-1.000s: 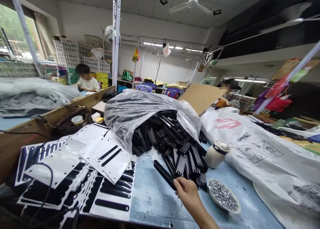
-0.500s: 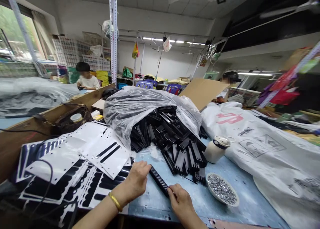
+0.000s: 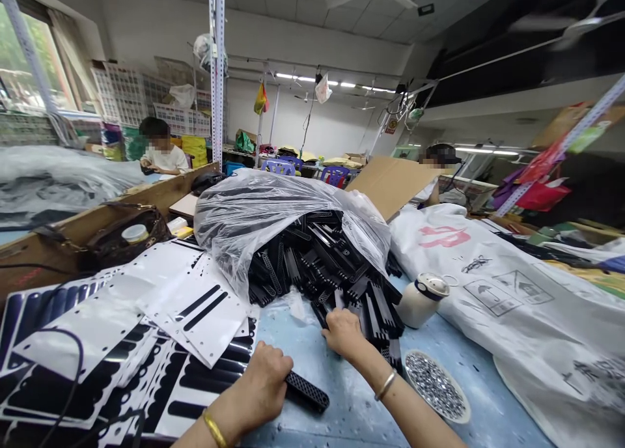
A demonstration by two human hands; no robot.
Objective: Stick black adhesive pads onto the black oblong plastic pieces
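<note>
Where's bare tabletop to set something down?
Blue table between left hand, its black strip and right hand; also between bowl and white sack, specks aside. Crowded: paper sheets at left, strip pile and plastic bag beyond the hands.

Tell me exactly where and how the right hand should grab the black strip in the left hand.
Take the black strip by its free end, probably best from the right: the left hand is closed around the other end, while this one juts out bare. It is long and narrow, so a pinch across its side edges should suit.
</note>
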